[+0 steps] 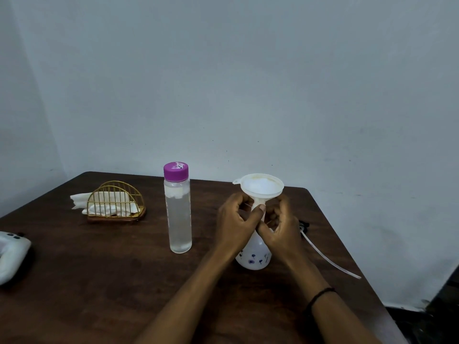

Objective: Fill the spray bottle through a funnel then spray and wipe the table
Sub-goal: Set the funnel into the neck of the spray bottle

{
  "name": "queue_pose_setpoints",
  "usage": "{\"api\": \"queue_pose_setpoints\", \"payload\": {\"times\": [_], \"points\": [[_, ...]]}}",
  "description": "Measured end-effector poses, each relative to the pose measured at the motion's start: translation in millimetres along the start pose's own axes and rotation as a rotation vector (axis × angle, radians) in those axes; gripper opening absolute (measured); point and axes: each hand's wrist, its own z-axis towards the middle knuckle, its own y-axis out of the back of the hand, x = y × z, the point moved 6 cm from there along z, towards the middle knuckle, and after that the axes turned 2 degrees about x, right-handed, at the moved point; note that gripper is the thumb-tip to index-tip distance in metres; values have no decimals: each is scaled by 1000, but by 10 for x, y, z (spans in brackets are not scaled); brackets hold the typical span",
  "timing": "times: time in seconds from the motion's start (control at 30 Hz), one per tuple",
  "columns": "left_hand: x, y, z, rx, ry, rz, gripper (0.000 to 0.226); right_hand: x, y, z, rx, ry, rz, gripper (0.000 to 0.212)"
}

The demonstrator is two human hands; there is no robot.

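Funnel (260,188): stem pinched by left hand (236,223), seating it upright. Spray bottle (254,254): neck gripped by right hand (282,227), steadying it.

No readable text, brand, number or sign appears anywhere in the frame. The spray bottle (253,256), low and right of centre, carries only small purple and blue flower prints, no lettering. The clear bottle (178,219) at centre bears no label, and the white mark on its purple cap (175,171) is too broken to read as any character. The white device (11,254) at the left edge shows dark buttons with no legible marking.
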Motion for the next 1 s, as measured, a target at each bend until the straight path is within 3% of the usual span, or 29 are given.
{"api": "queue_pose_setpoints", "payload": {"times": [0.3,0.43,0.63,0.8,0.9,1.0], "points": [[18,24,-11,13,-41,12,26,23,6,-23,13,2,-8,59],[7,184,-24,-33,-150,93,30,4,60,-32,-14,-10,56,52],[-220,664,-83,-294,-354,126,16,98,227,21,-186,50,164,44],[-340,982,-128,-490,-532,249,8,324,401,16,-438,151,119,33],[-319,1132,-129,-636,-528,328,22,517,497,-25,-515,254,-51,35],[-146,1286,-63,-707,-397,316,45,821,517,-71,-582,471,-253,31]]}}
